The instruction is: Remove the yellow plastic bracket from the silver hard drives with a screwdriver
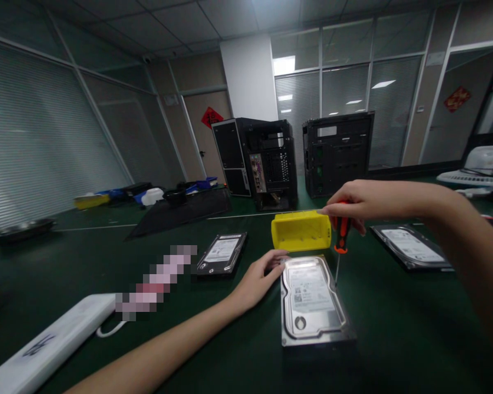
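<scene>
A silver hard drive point(312, 301) with a white label lies on the dark green table, raised on something dark beneath that I cannot make out. My left hand point(263, 276) holds the far left corner of this drive, its fingers curved over the edge. In my right hand point(353, 205) is a screwdriver point(342, 235) with an orange and black handle, pointing down. Its thin shaft reaches the drive's right edge; the exact contact of the tip is too small to tell. Just behind the drive stands a yellow plastic bin point(302, 232) with a few tiny pieces inside.
Other hard drives lie left point(223, 253) and right point(411, 247). Two black computer cases point(271, 164) point(339, 153) stand behind. At left are a white box-like thing point(45, 345), a pixelated pink strip point(160, 282) and a black mat point(181, 213). A white keyboard point(472, 176) is at far right.
</scene>
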### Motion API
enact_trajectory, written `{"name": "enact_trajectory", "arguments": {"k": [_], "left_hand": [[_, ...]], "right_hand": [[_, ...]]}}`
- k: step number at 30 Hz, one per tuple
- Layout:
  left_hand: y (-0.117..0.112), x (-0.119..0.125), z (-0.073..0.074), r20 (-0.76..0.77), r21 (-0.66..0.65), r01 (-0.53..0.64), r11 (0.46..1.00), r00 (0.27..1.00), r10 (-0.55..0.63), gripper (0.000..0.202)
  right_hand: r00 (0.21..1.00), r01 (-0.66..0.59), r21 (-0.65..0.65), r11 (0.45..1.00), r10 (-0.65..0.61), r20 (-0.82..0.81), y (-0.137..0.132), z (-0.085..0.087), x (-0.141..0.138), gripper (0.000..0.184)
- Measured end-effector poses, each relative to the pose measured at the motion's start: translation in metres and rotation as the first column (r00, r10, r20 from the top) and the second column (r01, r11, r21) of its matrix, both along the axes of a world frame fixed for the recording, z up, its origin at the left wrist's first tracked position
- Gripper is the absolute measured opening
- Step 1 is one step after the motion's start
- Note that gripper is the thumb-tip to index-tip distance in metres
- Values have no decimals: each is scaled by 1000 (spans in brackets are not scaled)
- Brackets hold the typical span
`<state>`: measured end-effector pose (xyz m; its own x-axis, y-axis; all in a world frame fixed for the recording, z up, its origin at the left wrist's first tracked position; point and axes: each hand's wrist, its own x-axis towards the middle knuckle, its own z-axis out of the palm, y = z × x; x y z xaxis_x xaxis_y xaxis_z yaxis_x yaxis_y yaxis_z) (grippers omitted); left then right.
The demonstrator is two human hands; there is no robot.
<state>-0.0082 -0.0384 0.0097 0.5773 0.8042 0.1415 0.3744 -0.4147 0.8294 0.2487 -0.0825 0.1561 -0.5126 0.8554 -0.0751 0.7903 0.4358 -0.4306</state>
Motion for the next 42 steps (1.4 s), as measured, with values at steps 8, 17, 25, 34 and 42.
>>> {"name": "enact_trajectory", "arguments": {"k": [8,17,25,34,42], "left_hand": [[-1,-1,1,8,-2,2,1000,1000,-2,31],[1,-2,-5,29,19,15,1000,999,-16,30],[3,-2,-5,20,13,26,1000,999,-26,31],[0,-1,-1,5,7,23,1000,1000,-23,31],[-1,-2,-1,15,-1,10,1000,1000,-10,31]], "right_hand": [[998,51,-37,998,-52,-29,2,-5,-2,48],[997,23,-90,996,-30,-77,-3,-6,0,33],[996,71,-132,989,-77,-47,0,-5,2,37],[998,20,-78,997,-24,-53,-1,-5,0,35],[996,-28,-126,992,17,-90,0,-4,0,32]]}}
